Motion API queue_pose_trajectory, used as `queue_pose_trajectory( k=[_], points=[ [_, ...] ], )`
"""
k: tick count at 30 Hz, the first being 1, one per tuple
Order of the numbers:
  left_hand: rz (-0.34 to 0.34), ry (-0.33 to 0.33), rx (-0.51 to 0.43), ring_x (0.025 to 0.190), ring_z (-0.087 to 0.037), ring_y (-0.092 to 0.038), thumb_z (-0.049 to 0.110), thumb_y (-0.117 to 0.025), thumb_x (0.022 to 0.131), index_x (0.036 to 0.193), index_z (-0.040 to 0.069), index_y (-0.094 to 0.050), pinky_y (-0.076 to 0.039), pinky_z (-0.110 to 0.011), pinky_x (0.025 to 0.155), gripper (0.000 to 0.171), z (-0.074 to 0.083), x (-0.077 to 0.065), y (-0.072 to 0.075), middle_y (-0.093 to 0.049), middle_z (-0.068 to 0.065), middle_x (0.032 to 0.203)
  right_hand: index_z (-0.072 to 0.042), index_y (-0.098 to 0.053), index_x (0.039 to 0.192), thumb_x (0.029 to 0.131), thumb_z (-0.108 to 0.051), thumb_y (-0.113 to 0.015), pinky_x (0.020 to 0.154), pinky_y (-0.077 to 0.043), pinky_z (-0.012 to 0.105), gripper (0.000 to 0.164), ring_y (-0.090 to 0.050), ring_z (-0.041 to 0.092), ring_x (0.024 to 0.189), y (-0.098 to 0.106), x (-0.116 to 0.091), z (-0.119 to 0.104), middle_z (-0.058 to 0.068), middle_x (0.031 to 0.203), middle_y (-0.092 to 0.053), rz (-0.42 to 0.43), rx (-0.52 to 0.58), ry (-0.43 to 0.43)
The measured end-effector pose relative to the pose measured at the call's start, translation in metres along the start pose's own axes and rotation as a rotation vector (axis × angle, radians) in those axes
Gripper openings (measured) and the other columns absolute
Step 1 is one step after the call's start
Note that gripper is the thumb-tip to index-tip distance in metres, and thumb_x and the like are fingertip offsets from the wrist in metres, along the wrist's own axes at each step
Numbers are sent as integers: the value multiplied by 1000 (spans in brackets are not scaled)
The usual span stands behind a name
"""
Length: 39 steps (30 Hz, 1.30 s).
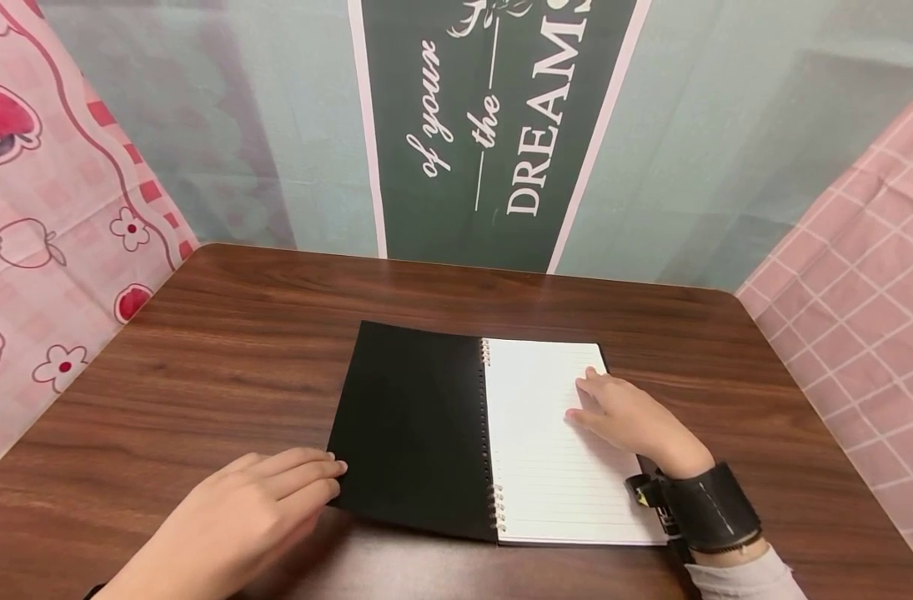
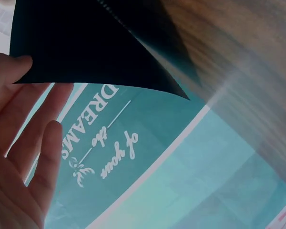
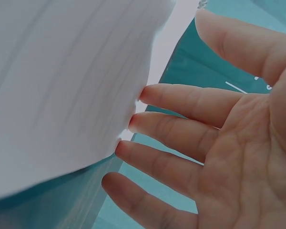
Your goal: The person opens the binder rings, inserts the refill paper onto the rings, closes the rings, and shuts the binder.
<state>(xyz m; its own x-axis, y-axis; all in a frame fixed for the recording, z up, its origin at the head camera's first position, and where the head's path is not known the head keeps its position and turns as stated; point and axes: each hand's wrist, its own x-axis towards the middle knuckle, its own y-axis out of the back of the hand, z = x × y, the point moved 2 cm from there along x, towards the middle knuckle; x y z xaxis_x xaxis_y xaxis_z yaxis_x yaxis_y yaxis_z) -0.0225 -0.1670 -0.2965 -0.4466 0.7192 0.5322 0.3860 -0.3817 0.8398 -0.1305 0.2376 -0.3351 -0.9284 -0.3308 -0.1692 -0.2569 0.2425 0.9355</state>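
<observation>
A spiral notebook lies open on the brown table, its black cover (image 1: pixel 411 425) to the left and a white lined page (image 1: pixel 539 450) to the right. My left hand (image 1: pixel 264 500) pinches the outer edge of the cover near its lower left corner. In the left wrist view the thumb (image 2: pixel 21 67) lies on one face of the black cover (image 2: pixel 86 43), and fingers reach behind it. Over the right side of the page is my right hand (image 1: pixel 636 421). Its fairly straight, spread fingertips (image 3: pixel 133 121) touch the page (image 3: pixel 76 95) in the right wrist view.
The wooden table (image 1: pixel 223 350) ends at a hanging cloth with a dark green lettered panel (image 1: pixel 486 150). Pink patterned cloth (image 1: pixel 51 250) hangs on the left, pink checked cloth (image 1: pixel 869 333) on the right. A black strap (image 1: pixel 714 504) circles my right wrist.
</observation>
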Motion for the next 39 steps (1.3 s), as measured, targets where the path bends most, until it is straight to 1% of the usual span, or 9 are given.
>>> queue_pose_trajectory(
  k=[3, 8, 15, 19, 22, 23, 30, 35, 39],
  points=[
    [24, -24, 5, 102, -12, -67, 25, -22, 110, 99, 17, -69, -51, -31, 71, 50, 1, 3, 4, -71, 5, 110, 13, -51, 136, 96, -29, -63, 108, -36, 62, 59, -42, 51, 136, 0, -1, 0, 38, 145, -40, 1, 4, -6],
    [42, -79, 20, 105, -15, -66, 18, -20, 110, 103, 15, -71, -51, -31, 71, 51, 3, 7, 7, -71, 2, 113, 13, -50, 136, 96, -29, -63, 108, -36, 62, 59, -41, 51, 137, 0, -1, 0, 38, 146, -39, -1, 15, -7],
    [48, -99, 52, 110, -15, -64, 15, -22, 110, 105, 14, -71, -48, -28, 72, 49, 4, 15, 12, -72, 0, 116, 13, -51, 136, 96, -29, -63, 108, -36, 62, 59, -41, 50, 137, 1, -2, 0, 37, 146, -40, 1, 16, -9],
    [136, -147, 43, 110, -19, -64, 9, -28, 109, 106, 10, -71, -47, -28, 70, 43, 6, 22, 12, -72, -3, 114, 12, -50, 137, 96, -29, -63, 108, -36, 62, 60, -41, 50, 137, 1, -2, 1, 36, 147, -40, -1, 20, -16],
    [215, -189, 34, 106, -21, -65, 6, -33, 107, 105, 7, -71, -46, -27, 67, 38, 7, 27, 11, -73, -5, 111, 12, -50, 137, 96, -29, -63, 109, -35, 62, 60, -40, 50, 138, 1, -2, 1, 36, 148, -39, -5, 25, -20],
    [231, -197, 33, 105, -22, -65, 5, -34, 107, 104, 7, -71, -46, -27, 66, 38, 7, 29, 11, -73, -5, 110, 12, -50, 137, 96, -29, -63, 109, -35, 62, 59, -40, 50, 138, 1, -2, 1, 36, 147, -39, -5, 26, -19],
    [283, -252, 41, 100, -23, -67, 3, -37, 105, 103, 4, -71, -46, -25, 66, 34, 8, 36, 11, -73, -8, 108, 12, -51, 136, 96, -28, -63, 109, -36, 61, 58, -41, 50, 137, 1, -2, 1, 36, 147, -40, 0, 23, -14],
    [358, -312, 38, 97, -25, -68, 1, -42, 103, 103, 2, -71, -46, -23, 62, 29, 7, 40, 9, -74, -11, 106, 12, -51, 137, 96, -28, -63, 109, -36, 62, 58, -40, 50, 138, 2, -2, 1, 36, 147, -40, -5, 23, -17],
    [412, -352, 27, 95, -25, -69, -1, -45, 102, 103, 0, -71, -49, -24, 62, 26, 9, 45, 7, -74, -13, 104, 12, -51, 137, 96, -28, -63, 108, -36, 62, 58, -41, 50, 137, 2, -2, 1, 36, 147, -40, -3, 23, -16]
  ],
)
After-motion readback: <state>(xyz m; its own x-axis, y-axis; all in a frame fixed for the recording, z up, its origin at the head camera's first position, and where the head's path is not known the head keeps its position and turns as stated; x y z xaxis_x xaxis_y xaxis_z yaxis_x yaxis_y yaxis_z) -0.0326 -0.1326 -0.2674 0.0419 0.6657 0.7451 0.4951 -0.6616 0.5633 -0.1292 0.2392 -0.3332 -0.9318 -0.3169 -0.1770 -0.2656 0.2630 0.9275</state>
